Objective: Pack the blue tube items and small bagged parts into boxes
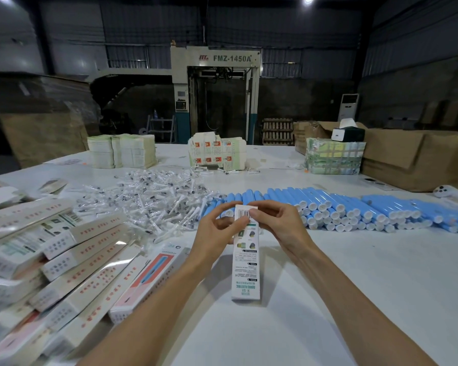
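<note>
Box flap [245, 210] at centre frame is pinched between my left hand [217, 228] and right hand [278, 225], probably opening; next needs fetching blue tubes [328, 204].

The white table [354, 273] carries a heap of bagged parts [156, 199] beside rows of blue tubes [354, 207], piled boxes [64, 260] at left, and stacks of flat cartons [121, 151] along its far side.
</note>
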Motion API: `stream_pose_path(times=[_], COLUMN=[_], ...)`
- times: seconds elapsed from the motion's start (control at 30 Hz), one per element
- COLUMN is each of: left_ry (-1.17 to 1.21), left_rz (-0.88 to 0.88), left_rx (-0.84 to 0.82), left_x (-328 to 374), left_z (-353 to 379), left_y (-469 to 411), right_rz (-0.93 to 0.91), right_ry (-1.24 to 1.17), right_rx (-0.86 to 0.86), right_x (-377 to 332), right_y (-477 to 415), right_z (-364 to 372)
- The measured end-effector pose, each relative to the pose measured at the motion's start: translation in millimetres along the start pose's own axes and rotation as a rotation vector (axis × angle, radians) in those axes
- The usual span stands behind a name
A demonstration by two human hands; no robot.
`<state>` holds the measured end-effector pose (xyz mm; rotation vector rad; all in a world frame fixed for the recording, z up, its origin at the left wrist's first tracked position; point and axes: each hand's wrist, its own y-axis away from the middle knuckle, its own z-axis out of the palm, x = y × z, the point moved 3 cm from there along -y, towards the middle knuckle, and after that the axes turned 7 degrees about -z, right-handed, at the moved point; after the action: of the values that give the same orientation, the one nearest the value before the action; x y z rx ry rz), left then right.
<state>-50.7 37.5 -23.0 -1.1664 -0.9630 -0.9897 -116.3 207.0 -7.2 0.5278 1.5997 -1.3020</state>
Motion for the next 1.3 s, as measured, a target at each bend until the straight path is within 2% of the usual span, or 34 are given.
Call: stream_pose_path(times=[0.43,0.7,0.97,1.3], left_ry=[-0.005,-0.065,-0.114,-0.08], left_rz=[0.019,0.038,0.034,0.037], left_rx=[0.01,-0.035,-0.064,-0.021], left_x=[0.6,3.3,2.3,-0.8], left_z=[0.8,-0.1,1.8,-1.6], left_y=[1.7,3.5,0.4,-0.3], right_rz=[0.005,-0.019,0.053,0.039], right_ry=[-0.015,0.149,0.04,0.121], right_rx=[0.008,-0.016,0.019,-0.105], right_x=[-5.7,-8.0,-12.0,-17.6], right_y=[1.2,4.2,1.8,5.1], right_z=[-1.4,0.6,-1.4,-2.8])
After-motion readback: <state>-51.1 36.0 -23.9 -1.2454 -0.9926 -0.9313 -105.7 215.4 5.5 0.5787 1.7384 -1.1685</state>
